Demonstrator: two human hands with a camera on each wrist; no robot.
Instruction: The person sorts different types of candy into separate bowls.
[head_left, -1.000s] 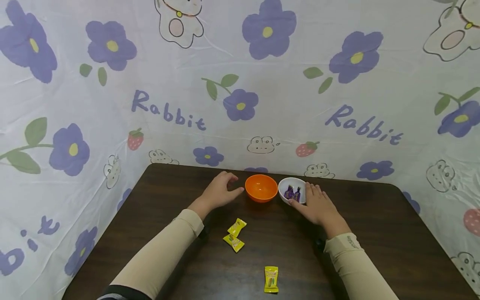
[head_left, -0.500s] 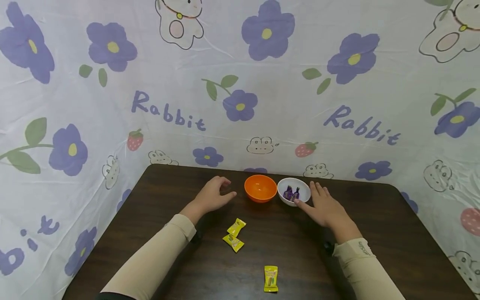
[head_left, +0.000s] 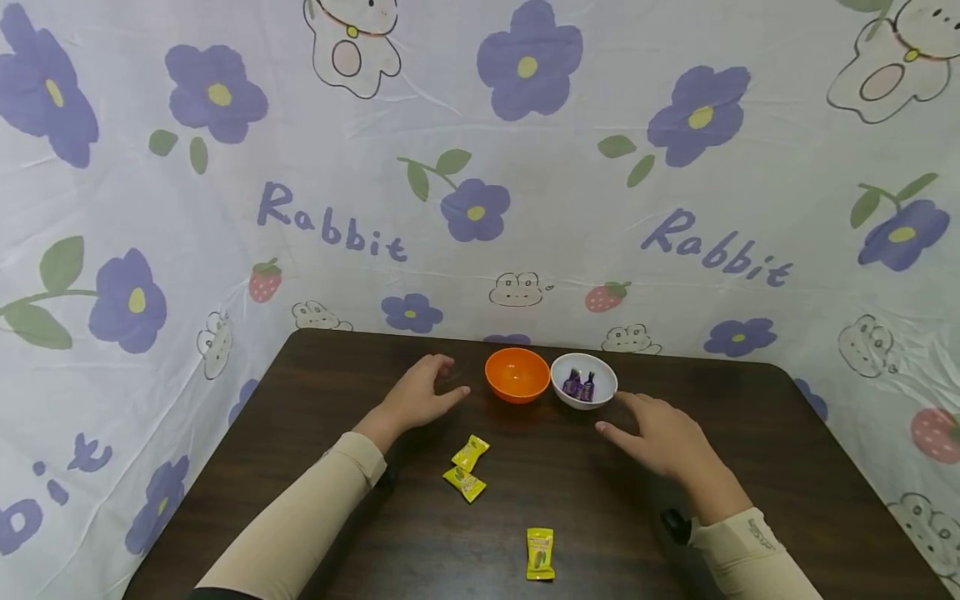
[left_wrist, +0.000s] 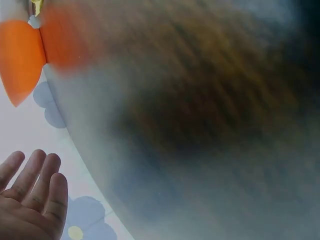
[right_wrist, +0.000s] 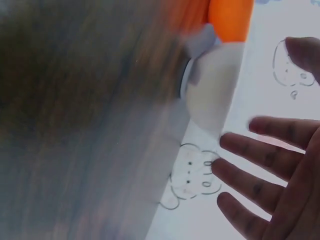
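Observation:
An orange bowl (head_left: 517, 377) and a white bowl (head_left: 606, 385) stand side by side near the table's back edge. Several purple-wrapped candies (head_left: 578, 387) lie in the white one. My left hand (head_left: 416, 396) is left of the orange bowl, apart from it, fingers relaxed and holding nothing. To the right of the white bowl is my right hand (head_left: 663, 433), fingers extended and holding nothing, its index fingertip close to the rim. Both wrist views show spread fingers, in the left wrist view on the left hand (left_wrist: 32, 200) and in the right wrist view on the right hand (right_wrist: 280, 175).
Two yellow-wrapped candies (head_left: 467, 468) touch each other on the dark wooden table (head_left: 420, 542), in front of the orange bowl. Another yellow candy (head_left: 540, 554) lies nearer the front. A printed cloth (head_left: 450, 108) hangs behind the table and at its sides.
My right hand has let go of the white bowl's rim and drawn back to the right and toward me. The left hand has moved slightly left, away from the orange bowl.

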